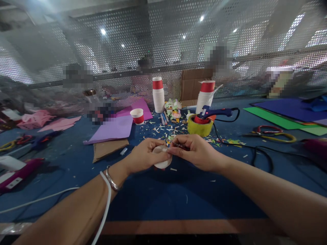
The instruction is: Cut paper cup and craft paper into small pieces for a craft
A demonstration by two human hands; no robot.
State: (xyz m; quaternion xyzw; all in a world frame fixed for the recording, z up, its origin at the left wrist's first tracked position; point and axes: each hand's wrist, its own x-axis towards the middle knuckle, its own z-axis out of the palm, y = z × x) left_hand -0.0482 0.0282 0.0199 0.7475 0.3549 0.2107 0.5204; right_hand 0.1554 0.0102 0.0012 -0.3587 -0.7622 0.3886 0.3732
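- While the left hand grips a small paper cup above the blue table, its thumb lies over the rim.
- The right hand pinches a dark tool (its exact kind unclear) beside the cup.
- Paper scraps lie beyond.

Dim scene, glare above

Small lights glare across the perforated screen. Soft shadow darkens the blue table below the left hand and right hand. Edges stretch and blur; pixelated patches interrupt the background.
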